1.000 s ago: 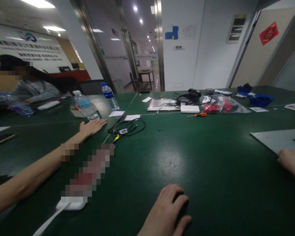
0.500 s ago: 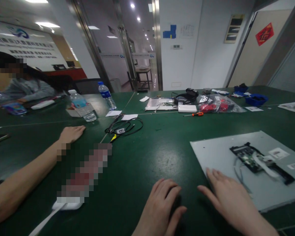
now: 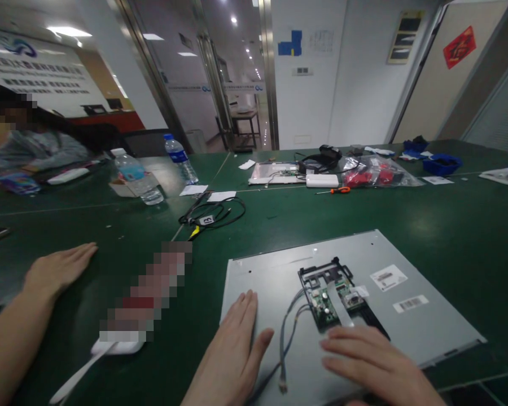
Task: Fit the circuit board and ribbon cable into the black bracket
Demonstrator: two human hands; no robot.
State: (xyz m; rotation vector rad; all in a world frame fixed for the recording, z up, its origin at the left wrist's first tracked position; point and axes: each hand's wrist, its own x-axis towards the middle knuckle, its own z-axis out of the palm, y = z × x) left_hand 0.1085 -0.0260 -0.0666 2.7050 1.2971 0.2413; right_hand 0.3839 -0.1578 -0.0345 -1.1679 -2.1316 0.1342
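One metal panel (image 3: 275, 276) lying flat beneath the left hand (image 3: 232, 338) and the right hand (image 3: 372, 361)

The metal panel is resting on the green table (image 3: 406, 208), close to the person. The left hand is lying over its left side, fingers pressed together and pointing away, thumb standing apart. The right hand is lying over the near part, just beside the circuit board (image 3: 322, 304), its fingers held close together and slightly bent; how hard it is pressing, I cannot tell. Grey wires (image 3: 284, 332) are trailing from the board between the hands, and two stickers (image 3: 388, 277) are showing to its right. A co-worker's arm (image 3: 23, 332) is stretching over the table on the left. Farther off, a black cable (image 3: 206, 220) is lying coiled, and an orange screwdriver (image 3: 341, 190) is lying near a plastic bag (image 3: 389, 176)
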